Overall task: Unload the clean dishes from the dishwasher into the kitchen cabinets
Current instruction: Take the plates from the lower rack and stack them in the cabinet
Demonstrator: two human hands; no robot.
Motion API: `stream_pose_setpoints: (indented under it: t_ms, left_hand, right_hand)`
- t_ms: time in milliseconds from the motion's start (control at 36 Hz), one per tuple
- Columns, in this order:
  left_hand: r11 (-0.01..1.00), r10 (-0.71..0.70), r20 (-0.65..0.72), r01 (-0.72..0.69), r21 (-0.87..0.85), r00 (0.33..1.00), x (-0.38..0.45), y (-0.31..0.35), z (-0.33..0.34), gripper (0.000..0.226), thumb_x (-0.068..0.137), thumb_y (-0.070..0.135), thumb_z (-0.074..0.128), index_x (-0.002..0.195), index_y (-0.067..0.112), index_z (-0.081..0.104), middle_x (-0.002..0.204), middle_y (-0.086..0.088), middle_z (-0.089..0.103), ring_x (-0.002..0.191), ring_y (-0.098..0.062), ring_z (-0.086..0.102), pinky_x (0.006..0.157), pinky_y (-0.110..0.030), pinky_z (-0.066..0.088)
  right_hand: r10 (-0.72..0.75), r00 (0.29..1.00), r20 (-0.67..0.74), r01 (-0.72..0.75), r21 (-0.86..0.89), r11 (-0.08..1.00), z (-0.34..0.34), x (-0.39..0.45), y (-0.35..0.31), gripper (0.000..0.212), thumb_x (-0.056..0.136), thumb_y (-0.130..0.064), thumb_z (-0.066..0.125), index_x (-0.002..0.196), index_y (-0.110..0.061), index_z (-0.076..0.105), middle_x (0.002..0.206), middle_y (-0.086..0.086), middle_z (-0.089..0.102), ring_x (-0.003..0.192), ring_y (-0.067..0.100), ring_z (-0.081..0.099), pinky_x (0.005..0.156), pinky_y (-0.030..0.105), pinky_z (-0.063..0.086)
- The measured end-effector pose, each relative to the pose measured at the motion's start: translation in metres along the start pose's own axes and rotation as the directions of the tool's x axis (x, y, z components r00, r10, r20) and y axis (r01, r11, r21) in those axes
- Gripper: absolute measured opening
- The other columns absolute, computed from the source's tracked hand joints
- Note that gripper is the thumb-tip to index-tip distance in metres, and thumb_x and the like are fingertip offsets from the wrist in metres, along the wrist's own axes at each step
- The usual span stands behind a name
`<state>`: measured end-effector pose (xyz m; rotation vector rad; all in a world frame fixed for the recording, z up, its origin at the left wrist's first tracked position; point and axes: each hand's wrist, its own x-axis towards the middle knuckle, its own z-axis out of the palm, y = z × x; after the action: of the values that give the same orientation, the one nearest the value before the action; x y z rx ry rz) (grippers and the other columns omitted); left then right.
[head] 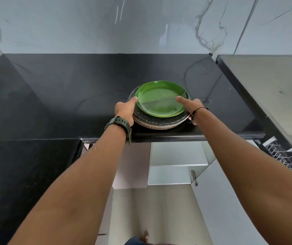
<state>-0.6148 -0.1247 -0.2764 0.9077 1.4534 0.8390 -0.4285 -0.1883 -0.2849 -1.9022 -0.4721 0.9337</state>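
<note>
A single head-worn wide-angle camera looks forward and steeply down over a glossy black stone countertop [212,110] toward its back edge and the grey marbled wall [141,29] (straight lines bow near the frame's borders), at arm's reach.

Plate stack [159,122] on blk counter [71,89]

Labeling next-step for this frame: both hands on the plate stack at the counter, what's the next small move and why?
Probably lift the stack straight up off the black counter. The left hand and right hand already grip its opposite sides, thumbs on the rim of the green plate on top, and it sits near the counter's front edge.
</note>
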Motion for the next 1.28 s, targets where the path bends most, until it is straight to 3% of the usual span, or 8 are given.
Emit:
stream_pose_setpoints:
  t_ms: [111,222,361,556,667,861,1000,1278]
  left_hand:
    - [0.997,-0.039,0.004,0.039,-0.063,0.999,0.014,0.003,-0.005,0.064,0.087,0.032,0.063,0.138,0.004,0.037,0.139,-0.009,0.043,0.121,-0.026,0.045,0.098,-0.029,0.038]
    - [0.989,-0.075,0.085,0.085,-0.120,0.993,0.016,0.003,-0.005,0.063,0.085,0.040,0.063,0.137,0.009,0.045,0.139,-0.006,0.047,0.125,-0.026,0.047,0.100,-0.025,0.038]
    - [0.994,-0.060,0.114,0.070,-0.085,0.992,0.041,-0.019,-0.002,0.113,0.039,0.065,0.073,0.133,0.011,0.041,0.135,-0.010,0.049,0.122,-0.029,0.048,0.101,-0.046,0.043]
    - [0.954,0.006,0.175,0.047,-0.297,0.985,0.002,-0.021,-0.016,0.038,0.082,0.016,0.068,0.114,0.001,0.055,0.105,-0.020,0.065,0.084,-0.028,0.066,0.064,-0.034,0.056]
    - [0.925,-0.025,0.258,0.120,-0.360,0.966,-0.040,-0.030,-0.029,0.012,0.085,0.008,0.063,0.092,0.000,0.061,0.086,-0.018,0.067,0.073,-0.027,0.065,0.070,-0.038,0.056]
    - [0.890,-0.036,0.382,0.203,-0.409,0.924,-0.117,-0.066,-0.048,0.019,0.086,0.006,0.041,0.089,0.008,0.060,0.068,-0.006,0.072,0.068,-0.021,0.066,0.062,-0.029,0.052]
    - [0.867,-0.105,0.323,0.246,-0.433,0.941,-0.154,-0.112,-0.053,0.032,0.078,-0.004,0.029,0.089,0.005,0.058,0.073,-0.008,0.069,0.073,-0.025,0.060,0.066,-0.032,0.050]
    - [0.790,-0.287,0.248,0.375,-0.486,0.925,-0.203,-0.200,-0.050,0.040,0.054,0.002,0.037,0.088,0.005,0.059,0.088,-0.012,0.061,0.082,-0.029,0.056,0.080,-0.039,0.049]
  right_hand:
    - [0.043,0.999,0.023,-0.044,0.047,0.998,0.000,0.009,-0.005,0.061,0.079,-0.019,0.070,0.129,-0.002,0.039,0.107,0.011,0.057,0.083,0.022,0.058,0.063,0.028,0.046]
    - [0.090,0.995,0.031,-0.094,0.158,0.983,-0.005,0.010,-0.007,0.057,0.074,-0.006,0.068,0.127,-0.002,0.046,0.112,0.017,0.061,0.067,0.023,0.062,0.040,0.021,0.048]
    - [0.088,0.996,0.027,-0.091,0.183,0.979,-0.007,0.003,-0.001,0.055,0.075,-0.005,0.065,0.126,0.000,0.047,0.111,0.017,0.061,0.073,0.025,0.063,0.052,0.029,0.052]
    - [-0.004,0.999,0.042,-0.005,0.220,0.976,-0.009,-0.015,0.017,0.044,0.077,0.005,0.059,0.120,0.006,0.052,0.089,0.008,0.062,0.078,0.024,0.061,0.067,0.032,0.052]
    - [-0.024,0.996,0.083,-0.002,0.301,0.954,-0.017,-0.035,0.032,0.044,0.079,0.008,0.053,0.122,0.006,0.047,0.108,0.020,0.061,0.080,0.029,0.061,0.063,0.034,0.053]
    - [-0.040,0.989,0.145,-0.028,0.438,0.899,-0.038,-0.092,0.074,0.048,0.075,0.010,0.051,0.123,0.012,0.044,0.107,0.024,0.060,0.088,0.036,0.061,0.077,0.042,0.055]
    - [-0.001,0.983,0.185,-0.082,0.443,0.893,-0.051,-0.127,0.121,0.066,0.054,-0.004,0.056,0.119,0.008,0.048,0.102,0.020,0.061,0.085,0.033,0.061,0.071,0.037,0.056]
    - [0.069,0.973,0.222,-0.149,0.369,0.918,-0.076,-0.151,0.196,0.052,0.057,-0.003,0.060,0.109,-0.001,0.052,0.089,0.009,0.062,0.075,0.022,0.061,0.062,0.029,0.052]
